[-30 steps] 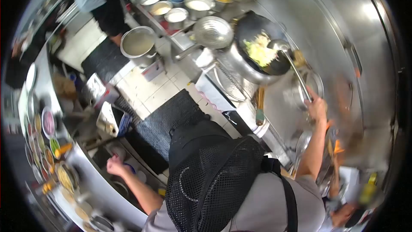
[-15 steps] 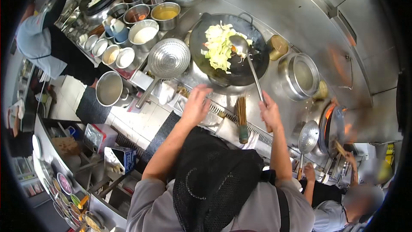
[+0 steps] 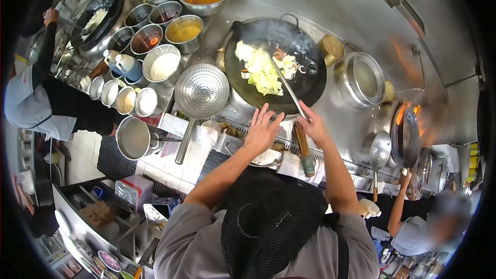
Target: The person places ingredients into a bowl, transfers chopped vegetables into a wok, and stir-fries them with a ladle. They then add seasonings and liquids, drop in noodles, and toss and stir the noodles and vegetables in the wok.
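Observation:
In the head view, a large dark wok (image 3: pixel 308 89) holds a heap of pale green chopped cabbage (image 3: pixel 253 62), with orange and reddish pieces at its far right side. My right hand (image 3: pixel 313 126) is closed around the handle of a metal ladle (image 3: pixel 287 87); the ladle's bowl is hidden in the food. At the wok's near rim is my left hand (image 3: pixel 262 130), open with fingers spread and holding nothing. Whether its fingertips touch the rim, I cannot tell. A bamboo wok brush (image 3: pixel 306 161) with a green-bound end lies just below my right hand.
A perforated strainer (image 3: pixel 201 91) lies left of the wok, near several metal bowls of liquids and a pot (image 3: pixel 133 137). Stacked metal pots (image 3: pixel 363 80) stand right. One co-worker (image 3: pixel 39 98) is at left; another (image 3: pixel 413 233) is at right, near a flaming burner (image 3: pixel 413 109).
My left hand has moved right and forward to the wok's near rim. My right hand has shifted slightly left with the ladle, whose bowl has gone down into the food. The cabbage is more spread.

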Tool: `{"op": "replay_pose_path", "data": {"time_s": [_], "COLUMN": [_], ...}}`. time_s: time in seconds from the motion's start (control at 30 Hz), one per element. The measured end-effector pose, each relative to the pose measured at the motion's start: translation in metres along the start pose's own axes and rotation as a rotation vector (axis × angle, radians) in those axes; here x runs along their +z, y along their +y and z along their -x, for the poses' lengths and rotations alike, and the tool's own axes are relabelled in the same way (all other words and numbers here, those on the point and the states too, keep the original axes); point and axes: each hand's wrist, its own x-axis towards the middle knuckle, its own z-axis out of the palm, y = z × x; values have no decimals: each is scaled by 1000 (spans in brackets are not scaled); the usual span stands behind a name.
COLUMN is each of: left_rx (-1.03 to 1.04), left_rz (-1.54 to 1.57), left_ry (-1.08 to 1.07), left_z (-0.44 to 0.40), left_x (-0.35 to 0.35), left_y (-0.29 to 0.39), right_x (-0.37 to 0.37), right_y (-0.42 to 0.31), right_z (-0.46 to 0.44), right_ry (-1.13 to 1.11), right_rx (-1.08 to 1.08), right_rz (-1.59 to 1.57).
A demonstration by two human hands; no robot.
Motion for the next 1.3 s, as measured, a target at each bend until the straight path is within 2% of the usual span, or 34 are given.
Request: {"op": "replay_pose_path", "data": {"time_s": [0.03,0.1,0.23,0.3,0.43,0.57,0.67,0.73,0.8,0.87,1.1,1.2,1.23,1.3], "left_rx": [-9,1,-19,-10,-55,-97,-130,-128,-120,-127,-194,-218,-237,-231], "left_rz": [7,30,-1,-55,-46,-49,-41,-78,-128,-153,-202,-214,-216,-247], "left_ry": [2,12,39,31,21,14,-34,-44,-63,-53,-99,-107,-114,-110], "left_z": [1,1,4,6,7,7,6,6,8,6,8,7,7,10], "left_x": [0,0,3,3,5,4,5,6,5,0,1,3,4,8], "left_y": [0,0,4,4,6,14,20,21,21,26,36,37,37,33], "right_x": [-12,-43,-88,-109,-160,-192,-181,-160,-126,-87,-27,-23,-33,-59], "right_y": [7,10,-32,-60,-131,-164,-102,-30,32,29,-4,3,1,-9], "right_z": [10,36,95,123,168,184,151,113,81,70,-1,-10,-2,24], "right_ry": [0,43,69,124,156,13,25,27,95,95,189,-31,-36,-122], "right_rx": [12,-300,-137,-155,-57,128,122,-83,-205,143,127,120,115,57], "right_rz": [-2,599,1005,1079,962,922,826,776,474,118,-160,-163,-166,29]}}
